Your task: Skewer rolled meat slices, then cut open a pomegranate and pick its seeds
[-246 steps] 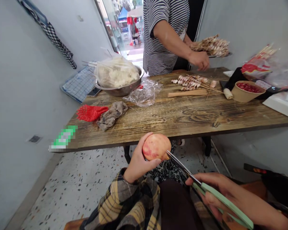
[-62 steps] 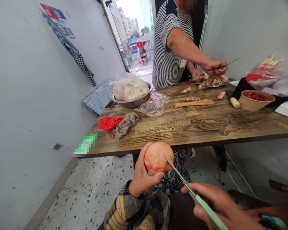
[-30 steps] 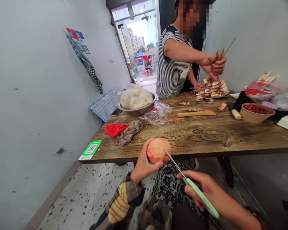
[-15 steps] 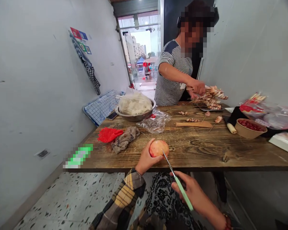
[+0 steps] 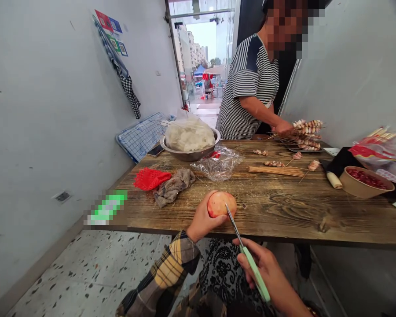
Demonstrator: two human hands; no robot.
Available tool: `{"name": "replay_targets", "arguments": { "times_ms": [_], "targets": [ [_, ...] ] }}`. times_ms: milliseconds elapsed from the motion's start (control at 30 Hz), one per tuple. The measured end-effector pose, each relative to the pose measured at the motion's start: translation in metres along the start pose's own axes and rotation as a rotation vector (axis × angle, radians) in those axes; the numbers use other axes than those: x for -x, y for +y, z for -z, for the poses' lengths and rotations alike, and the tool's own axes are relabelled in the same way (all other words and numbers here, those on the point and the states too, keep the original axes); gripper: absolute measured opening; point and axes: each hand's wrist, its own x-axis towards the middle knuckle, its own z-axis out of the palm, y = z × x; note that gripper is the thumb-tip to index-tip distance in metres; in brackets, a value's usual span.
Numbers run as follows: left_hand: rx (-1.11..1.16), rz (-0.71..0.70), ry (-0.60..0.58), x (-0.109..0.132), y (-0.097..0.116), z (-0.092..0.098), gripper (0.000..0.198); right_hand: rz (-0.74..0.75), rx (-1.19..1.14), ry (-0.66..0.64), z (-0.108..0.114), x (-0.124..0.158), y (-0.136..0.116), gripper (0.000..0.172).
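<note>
My left hand [image 5: 203, 220] is curled round a pomegranate [image 5: 221, 203], its skin pale orange with red patches, just above the near part of the table. In my right hand [image 5: 267, 268] is a small knife [image 5: 233, 222] with a light green handle and a narrow metal blade. The blade points up and away, and its tip lies at the near face of the pomegranate. Whether the tip has gone into the skin, I cannot tell.
On the wooden table [image 5: 284, 220] are a red net bag [image 5: 152, 178], a grey-brown cloth [image 5: 174, 187], crumpled clear plastic [image 5: 218, 165], a metal basin [image 5: 189, 155], wooden skewers [image 5: 275, 171] and a paper bowl of red seeds [image 5: 366, 188]. Across it, a person [image 5: 251, 88] handles meat skewers [image 5: 308, 127].
The view has shifted slightly. Both hands keep hold of the pomegranate and the knife, with the tip still at the fruit. The other person's arm has reached lower over the meat skewers.
</note>
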Motion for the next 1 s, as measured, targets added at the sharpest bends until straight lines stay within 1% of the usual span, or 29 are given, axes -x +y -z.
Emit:
{"name": "replay_targets", "arguments": {
  "times_ms": [133, 233, 367, 600, 700, 800, 933, 1000],
  "targets": [
    [0.001, -0.009, 0.017, 0.002, 0.0, 0.001, 0.073, -0.002, 0.023, -0.004, 0.0, -0.002, 0.007, 0.058],
    [-0.033, -0.025, 0.04, 0.004, 0.0, 0.0, 0.077, -0.059, 0.029, -0.015, 0.003, -0.001, 0.012, 0.062],
    [-0.056, -0.042, 0.058, 0.006, 0.0, -0.001, 0.079, -0.102, 0.046, -0.067, 0.01, 0.004, 0.01, 0.064],
    [-0.071, -0.031, 0.034, 0.007, -0.003, -0.001, 0.083, -0.151, 0.018, -0.062, 0.013, 0.007, 0.015, 0.062],
    [-0.075, -0.016, 0.024, 0.007, -0.003, -0.001, 0.084, -0.118, 0.006, -0.046, 0.012, 0.006, 0.014, 0.061],
    [-0.084, 0.005, 0.02, 0.006, -0.003, -0.001, 0.086, -0.066, 0.005, -0.039, 0.008, 0.004, 0.006, 0.06],
    [-0.085, 0.027, 0.042, 0.005, -0.004, -0.001, 0.085, -0.099, -0.012, -0.015, 0.002, 0.002, -0.001, 0.066],
    [-0.082, 0.015, 0.062, 0.006, -0.004, -0.001, 0.084, -0.097, -0.03, -0.02, 0.002, 0.002, 0.0, 0.065]
  ]
}}
